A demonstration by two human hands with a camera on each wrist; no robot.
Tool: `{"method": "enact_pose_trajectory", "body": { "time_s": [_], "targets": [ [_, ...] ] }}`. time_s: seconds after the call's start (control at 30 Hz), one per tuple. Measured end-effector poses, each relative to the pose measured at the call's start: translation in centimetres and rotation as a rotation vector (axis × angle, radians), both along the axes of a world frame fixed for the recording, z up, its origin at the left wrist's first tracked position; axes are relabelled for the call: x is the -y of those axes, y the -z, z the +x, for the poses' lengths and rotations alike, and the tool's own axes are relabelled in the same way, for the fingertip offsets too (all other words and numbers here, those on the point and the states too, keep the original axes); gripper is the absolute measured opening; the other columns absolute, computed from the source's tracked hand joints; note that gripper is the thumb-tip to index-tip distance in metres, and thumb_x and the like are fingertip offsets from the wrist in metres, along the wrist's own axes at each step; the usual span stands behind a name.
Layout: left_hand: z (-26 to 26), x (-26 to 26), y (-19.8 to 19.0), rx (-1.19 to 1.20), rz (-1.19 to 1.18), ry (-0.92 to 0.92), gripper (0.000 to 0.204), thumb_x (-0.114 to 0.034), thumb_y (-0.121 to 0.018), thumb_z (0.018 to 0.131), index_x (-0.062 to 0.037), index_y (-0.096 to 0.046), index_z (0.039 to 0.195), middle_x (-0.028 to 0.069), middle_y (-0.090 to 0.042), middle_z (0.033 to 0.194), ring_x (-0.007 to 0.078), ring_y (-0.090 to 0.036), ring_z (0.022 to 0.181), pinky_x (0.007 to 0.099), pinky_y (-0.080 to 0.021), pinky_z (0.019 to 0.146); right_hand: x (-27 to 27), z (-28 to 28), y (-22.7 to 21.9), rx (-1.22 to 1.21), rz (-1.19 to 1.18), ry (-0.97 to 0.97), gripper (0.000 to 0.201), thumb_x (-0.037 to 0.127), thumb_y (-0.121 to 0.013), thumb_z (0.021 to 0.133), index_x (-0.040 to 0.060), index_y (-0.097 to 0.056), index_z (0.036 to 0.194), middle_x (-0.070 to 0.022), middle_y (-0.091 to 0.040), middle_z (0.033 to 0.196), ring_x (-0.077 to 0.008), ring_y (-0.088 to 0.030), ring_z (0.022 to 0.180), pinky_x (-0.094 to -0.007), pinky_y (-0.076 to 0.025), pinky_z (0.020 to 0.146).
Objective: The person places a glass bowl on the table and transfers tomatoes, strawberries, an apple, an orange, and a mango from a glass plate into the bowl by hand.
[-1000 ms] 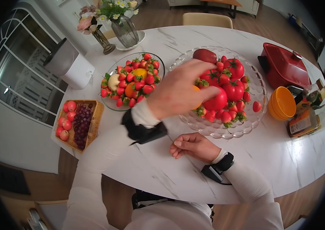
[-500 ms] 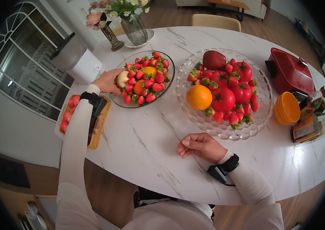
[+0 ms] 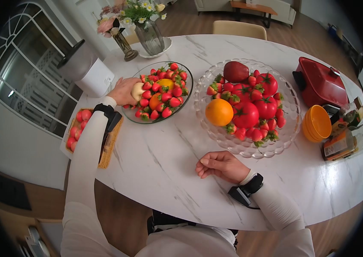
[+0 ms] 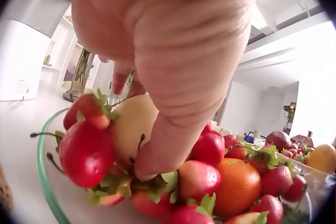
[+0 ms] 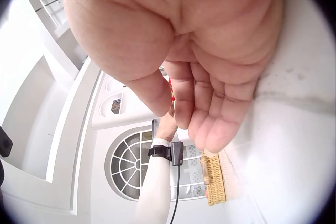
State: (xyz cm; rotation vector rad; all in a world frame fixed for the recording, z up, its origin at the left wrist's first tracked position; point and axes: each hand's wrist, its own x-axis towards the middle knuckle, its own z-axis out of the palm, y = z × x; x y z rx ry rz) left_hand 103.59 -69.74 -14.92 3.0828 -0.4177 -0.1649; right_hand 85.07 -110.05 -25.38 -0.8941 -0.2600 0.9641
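Observation:
At the left side of a glass bowl point(image 3: 156, 123), my left hand point(image 3: 123, 91) grips a pale yellow round fruit point(image 3: 137, 91). The left wrist view shows the thumb of this hand point(image 4: 181, 61) against the near side of the pale fruit point(image 4: 131, 129), with fingers partly hidden behind it. Strawberries point(image 3: 175, 102), an orange fruit point(image 4: 238, 186) and a yellow fruit point(image 3: 165, 83) lie around it in the bowl. My right hand point(image 3: 224, 166) rests on the table, fingers loosely curled; the right wrist view shows this hand point(image 5: 178, 40) holding nothing.
A scalloped glass plate point(image 3: 293, 128) bears tomatoes, strawberries, an orange point(image 3: 219, 112) and a dark red fruit point(image 3: 236, 72). A wicker basket point(image 3: 112, 143) lies under my left forearm. Orange bowls point(image 3: 317, 123) and a red lidded pot point(image 3: 322, 83) stand right; vases point(image 3: 150, 37) stand behind.
My left hand has moved left from above the scalloped plate to the glass bowl and now holds the pale fruit. The right hand stays in place on the table.

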Motion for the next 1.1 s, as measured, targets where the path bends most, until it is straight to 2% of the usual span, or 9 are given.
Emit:
{"method": "enact_pose_trajectory", "body": {
  "time_s": [0.23,0.3,0.33,0.4,0.43,0.5,0.73,0.83,1.1],
  "targets": [
    [-1.6,1.2,-4.0,0.122,-0.099,0.020,0.075,-0.022,-0.080,0.061,-0.0119,-0.050,0.129,0.0096,-0.057,0.128,0.0321,-0.051,0.125,0.0532,-0.015,0.122,-0.1,0.0,0.2,0.009,0.013,0.000,0.028,0.022,-0.053,0.104,-0.0031,-0.063,0.111,-0.0104,-0.067,0.107,-0.0176,-0.066,0.096,-0.0321,-0.053,0.089],
    [-2.0,1.8,-5.3,0.127,-0.163,0.027,0.076,-0.020,-0.082,0.061,-0.0097,-0.049,0.128,0.0102,-0.056,0.126,0.0321,-0.051,0.125,0.0471,-0.023,0.120,-0.1,0.0,0.2,0.008,0.019,0.001,0.028,0.022,-0.053,0.104,-0.0031,-0.063,0.112,-0.0103,-0.067,0.107,-0.0177,-0.066,0.096,-0.0321,-0.053,0.089],
    [-2.1,2.1,-5.6,0.127,-0.160,0.028,0.076,-0.020,-0.082,0.061,-0.0097,-0.049,0.128,0.0102,-0.056,0.126,0.0321,-0.051,0.125,0.0471,-0.023,0.120,-0.1,0.0,0.3,0.011,0.022,-0.003,0.028,0.022,-0.053,0.104,-0.0032,-0.063,0.112,-0.0104,-0.067,0.107,-0.0177,-0.066,0.096,-0.0322,-0.053,0.089],
    [-2.2,2.4,-5.9,0.130,-0.236,-0.044,0.075,-0.019,-0.084,0.062,-0.0082,-0.048,0.126,0.0106,-0.056,0.126,0.0302,-0.051,0.126,0.0405,-0.032,0.114,-0.1,0.0,0.5,0.014,0.026,-0.006,0.028,0.022,-0.053,0.104,-0.0032,-0.063,0.112,-0.0104,-0.067,0.107,-0.0177,-0.066,0.096,-0.0322,-0.053,0.089],
    [-2.0,2.2,-5.7,0.130,-0.235,-0.043,0.075,-0.019,-0.084,0.062,-0.0082,-0.048,0.126,0.0106,-0.056,0.126,0.0302,-0.051,0.126,0.0405,-0.032,0.114,-0.1,0.0,0.5,0.017,0.026,-0.006,0.028,0.022,-0.053,0.104,-0.0032,-0.063,0.112,-0.0104,-0.067,0.107,-0.0177,-0.066,0.096,-0.0323,-0.053,0.089],
    [-1.4,2.1,-5.4,0.179,-0.319,0.025,0.072,-0.020,-0.084,0.062,-0.0076,-0.050,0.124,0.0139,-0.058,0.118,0.0306,-0.056,0.116,0.0394,-0.043,0.102,-0.1,0.0,0.5,0.021,0.027,-0.002,0.028,0.022,-0.053,0.104,-0.0033,-0.063,0.112,-0.0103,-0.067,0.107,-0.0177,-0.066,0.096,-0.0323,-0.053,0.089],
    [-2.1,4.6,-5.7,0.228,-0.382,0.021,0.071,-0.023,-0.084,0.064,-0.0052,-0.051,0.124,0.0137,-0.060,0.120,0.0266,-0.057,0.117,0.0366,-0.044,0.102,-0.1,-0.1,0.2,0.034,0.013,0.008,0.029,0.024,-0.055,0.104,-0.0028,-0.063,0.111,-0.0082,-0.067,0.104,-0.0154,-0.066,0.094,-0.0301,-0.055,0.088],
    [-2.2,6.4,-5.9,0.202,-0.497,0.036,0.069,-0.023,-0.084,0.066,-0.0040,-0.051,0.124,0.0129,-0.060,0.121,0.0250,-0.058,0.118,0.0353,-0.044,0.103,-0.1,0.0,0.3,0.027,0.020,0.006,0.028,0.023,-0.055,0.104,-0.0033,-0.064,0.111,-0.0091,-0.067,0.105,-0.0165,-0.066,0.094,-0.0309,-0.055,0.087],
    [-2.6,15.3,-5.7,0.175,-0.684,0.298,0.071,-0.025,-0.085,0.067,-0.0032,-0.052,0.127,0.0126,-0.060,0.122,0.0228,-0.058,0.117,0.0343,-0.045,0.102,-0.1,-0.1,0.6,0.037,0.030,0.025,0.030,0.025,-0.057,0.103,-0.0030,-0.064,0.110,-0.0085,-0.068,0.103,-0.0159,-0.067,0.092,-0.0307,-0.056,0.087]
  ]
}}
